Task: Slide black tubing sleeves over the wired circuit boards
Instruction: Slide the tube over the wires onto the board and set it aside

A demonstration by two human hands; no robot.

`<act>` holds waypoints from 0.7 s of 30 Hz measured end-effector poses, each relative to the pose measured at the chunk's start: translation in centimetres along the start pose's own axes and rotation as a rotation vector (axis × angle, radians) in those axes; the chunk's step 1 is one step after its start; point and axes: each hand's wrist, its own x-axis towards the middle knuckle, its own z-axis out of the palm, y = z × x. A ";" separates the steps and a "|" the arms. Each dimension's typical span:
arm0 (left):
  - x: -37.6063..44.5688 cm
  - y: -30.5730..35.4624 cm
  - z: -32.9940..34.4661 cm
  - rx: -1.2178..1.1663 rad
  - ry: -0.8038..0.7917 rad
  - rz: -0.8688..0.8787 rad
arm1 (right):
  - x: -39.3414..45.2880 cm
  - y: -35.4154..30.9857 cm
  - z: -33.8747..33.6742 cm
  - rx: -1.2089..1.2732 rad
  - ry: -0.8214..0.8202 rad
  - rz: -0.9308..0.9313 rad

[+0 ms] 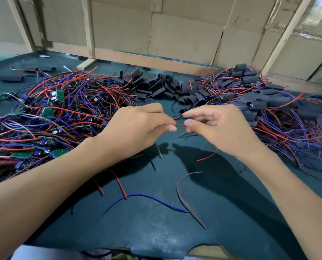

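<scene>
A small bunch of thin red and blue insulated wires [179, 123] is pinched between both hands above the middle of the dark green mat-covered worktable [156, 231]. The left hand [137, 126] is curled round the wires from the left, thumb and forefinger closed on them; the right hand [216, 124] grasps the same strands from the right between thumb and fingertips. Whether a board hangs from these wires cannot be told.

A tangled heap of green wired circuit boards [43, 117] is spread along the table's left edge. A pile of short black flattened tubing sleeves [162, 87] lies toward the far edge, at its middle. A heap of boards already covered in black sleeves [269, 102] is seen at the right edge. Loose red and blue wire offcuts [147, 196] lie near the front edge. Brown cardboard panels [184, 34] stand behind the table.
</scene>
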 end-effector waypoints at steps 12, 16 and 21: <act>0.2 0.0 1.2 -0.047 -0.301 0.017 | -0.5 0.5 1.1 -0.503 -0.215 -0.357; 0.3 0.2 1.5 -0.147 -0.323 0.036 | -0.1 1.1 0.6 -0.501 -0.205 -0.344; 0.8 -2.3 0.2 -0.069 -0.266 -0.052 | 0.1 1.0 -0.4 -0.513 -0.143 -0.243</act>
